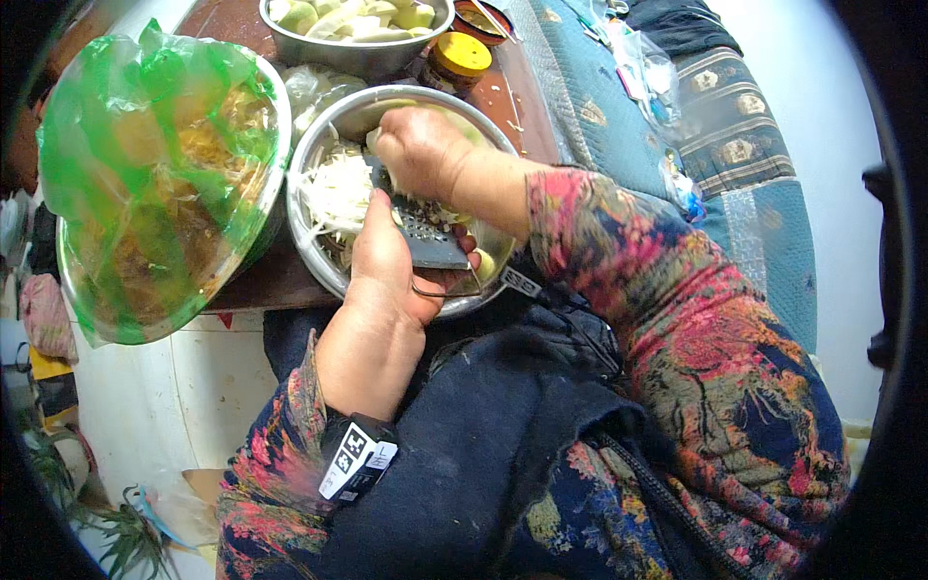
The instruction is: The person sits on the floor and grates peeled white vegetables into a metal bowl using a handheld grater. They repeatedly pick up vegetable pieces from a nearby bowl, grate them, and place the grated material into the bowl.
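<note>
My left hand [388, 257] grips a flat metal hand grater [433, 243] with a wire handle, tilted over a steel bowl [304, 250]. Near the grater's far end, my right hand [420, 148] is closed around a pale piece of vegetable [373, 139], mostly hidden by the fingers and pressed at the grater's surface. White shreds [337, 185] are heaped in the bowl's left part. Pale green pieces [486, 264] lie along its right side, partly under the grater and my right forearm.
A large basin [284, 109] under green plastic [101, 145] is at the left. Behind stand a steel bowl [355, 52] of cut pale green pieces, a yellow-lidded jar [462, 54] and a round container [482, 22] with sticks across it. A patterned cloth-covered seat [616, 138] lies at the right.
</note>
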Motion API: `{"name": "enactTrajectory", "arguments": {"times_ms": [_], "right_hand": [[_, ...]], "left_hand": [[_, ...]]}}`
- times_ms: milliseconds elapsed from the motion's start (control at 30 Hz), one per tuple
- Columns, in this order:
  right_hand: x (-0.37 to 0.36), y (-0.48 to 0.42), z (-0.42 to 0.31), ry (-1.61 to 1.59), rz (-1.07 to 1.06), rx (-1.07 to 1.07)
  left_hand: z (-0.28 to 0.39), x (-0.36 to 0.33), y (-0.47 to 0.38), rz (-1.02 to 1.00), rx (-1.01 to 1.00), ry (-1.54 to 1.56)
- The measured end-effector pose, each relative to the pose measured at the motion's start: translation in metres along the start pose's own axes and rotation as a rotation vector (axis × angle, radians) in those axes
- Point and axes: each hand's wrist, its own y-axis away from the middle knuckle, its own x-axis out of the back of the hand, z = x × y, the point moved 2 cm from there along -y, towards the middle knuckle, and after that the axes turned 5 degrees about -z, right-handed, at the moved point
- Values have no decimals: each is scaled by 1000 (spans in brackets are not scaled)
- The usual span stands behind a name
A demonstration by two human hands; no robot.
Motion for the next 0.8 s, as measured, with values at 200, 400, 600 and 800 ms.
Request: {"name": "enactTrajectory", "arguments": {"times_ms": [200, 400, 600, 800], "right_hand": [[50, 46, -40, -227, -88, -22], [8, 29, -23, -148, -35, -9], [0, 5, 8, -89, -2, -128], [38, 43, -25, -204, -151, -306]], "left_hand": [[-3, 2, 2, 8, -24, -37], [5, -6, 4, 61, -11, -121], [12, -7, -3, -30, -3, 63], [12, -7, -1, 45, -62, -57]]}}
